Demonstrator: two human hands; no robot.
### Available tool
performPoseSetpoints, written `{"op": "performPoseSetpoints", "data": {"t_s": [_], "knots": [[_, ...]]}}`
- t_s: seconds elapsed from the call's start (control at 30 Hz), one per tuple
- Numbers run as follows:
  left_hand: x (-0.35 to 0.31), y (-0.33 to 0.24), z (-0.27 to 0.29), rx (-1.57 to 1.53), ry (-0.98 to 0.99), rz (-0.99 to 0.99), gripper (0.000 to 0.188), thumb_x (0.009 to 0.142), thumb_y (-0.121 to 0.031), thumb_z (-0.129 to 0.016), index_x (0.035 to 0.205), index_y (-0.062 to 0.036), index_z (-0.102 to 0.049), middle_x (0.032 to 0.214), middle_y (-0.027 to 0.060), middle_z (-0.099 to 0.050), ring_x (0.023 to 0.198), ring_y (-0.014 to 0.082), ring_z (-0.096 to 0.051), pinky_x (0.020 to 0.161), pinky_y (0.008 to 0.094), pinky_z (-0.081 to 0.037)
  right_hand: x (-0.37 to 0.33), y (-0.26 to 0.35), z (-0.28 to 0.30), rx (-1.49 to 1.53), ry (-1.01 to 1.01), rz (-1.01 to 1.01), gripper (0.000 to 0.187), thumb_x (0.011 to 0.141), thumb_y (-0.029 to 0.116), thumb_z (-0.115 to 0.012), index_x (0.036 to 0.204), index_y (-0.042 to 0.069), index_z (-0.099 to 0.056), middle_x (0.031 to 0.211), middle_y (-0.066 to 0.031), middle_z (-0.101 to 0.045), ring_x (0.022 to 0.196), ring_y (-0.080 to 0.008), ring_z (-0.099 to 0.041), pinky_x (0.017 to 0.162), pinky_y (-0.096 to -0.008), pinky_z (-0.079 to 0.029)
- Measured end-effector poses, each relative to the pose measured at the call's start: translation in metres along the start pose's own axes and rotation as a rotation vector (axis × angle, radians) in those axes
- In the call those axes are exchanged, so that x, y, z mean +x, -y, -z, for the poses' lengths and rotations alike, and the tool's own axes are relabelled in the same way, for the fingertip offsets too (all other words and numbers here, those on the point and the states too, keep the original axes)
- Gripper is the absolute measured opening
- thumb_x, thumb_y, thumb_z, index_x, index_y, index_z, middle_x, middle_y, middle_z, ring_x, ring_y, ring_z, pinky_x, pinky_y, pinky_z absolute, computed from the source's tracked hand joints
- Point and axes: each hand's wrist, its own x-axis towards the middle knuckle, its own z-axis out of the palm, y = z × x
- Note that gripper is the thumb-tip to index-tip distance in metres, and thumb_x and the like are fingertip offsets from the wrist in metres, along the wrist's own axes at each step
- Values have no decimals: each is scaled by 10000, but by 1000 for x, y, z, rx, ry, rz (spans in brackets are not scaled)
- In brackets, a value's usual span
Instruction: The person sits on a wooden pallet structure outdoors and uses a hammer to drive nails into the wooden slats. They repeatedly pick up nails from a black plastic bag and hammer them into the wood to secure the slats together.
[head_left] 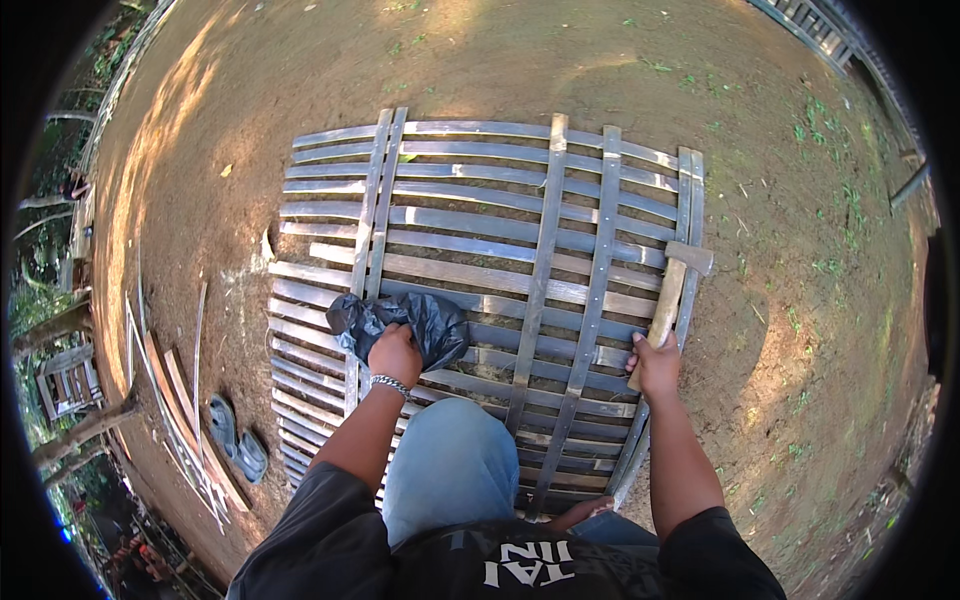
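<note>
My left hand (396, 357) is closed on a crumpled black plastic bag (432, 325), which rests over the slats left of my raised knee. With my right hand (656, 366) I grip the lower end of a hatchet's wooden handle; the hatchet (668, 305) points away from me, its metal head at the far end, over the right edge of the panel. Beneath both hands lies a bamboo slat panel (470, 215), with many thin cross slats and several longer strips running away from me. Small nail heads dot some strips. What the bag holds, if anything, is hidden.
A pair of dark sandals (238, 440) sits on the dirt left of the panel. Beyond them lie loose wooden strips (185, 420). Bare brown soil (480, 60) surrounds the panel, with grass tufts at right. A slatted fence (815, 35) stands at the far right.
</note>
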Motion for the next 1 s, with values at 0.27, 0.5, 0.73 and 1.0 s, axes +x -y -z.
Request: {"op": "performPoseSetpoints", "data": {"t_s": [0.27,0.5,0.73,1.0], "knots": [[4,1,4,86,56,-40,58,853,-92,-634,881,-55,-668,1029,160,-681,882,408,-703,765,516,-572,-1,0,0,20,-24,-42,303,955,82,-748,1082,36,-477,753,-59,-615,525,-138,-615,457,-309,-538],[9,1,6,144,64,-55,76,868,-84,-607,852,-52,-674,984,164,-698,850,409,-706,741,521,-565,1,-3,4,39,6,-36,319,955,74,-745,1111,12,-474,773,-72,-638,532,-142,-619,466,-310,-536],[6,7,15,112,34,-109,58,878,-103,-621,858,-61,-656,935,167,-690,843,409,-696,732,514,-559,0,-3,3,23,-3,-23,304,961,71,-733,1103,14,-469,802,-88,-659,541,-138,-616,474,-312,-537],[0,13,11,-92,-111,-92,78,870,-83,-657,934,-46,-678,939,190,-715,857,419,-699,762,509,-562,1,-4,3,0,1,-32,312,961,87,-738,1103,4,-472,835,-103,-692,541,-133,-624,477,-309,-545]]}}
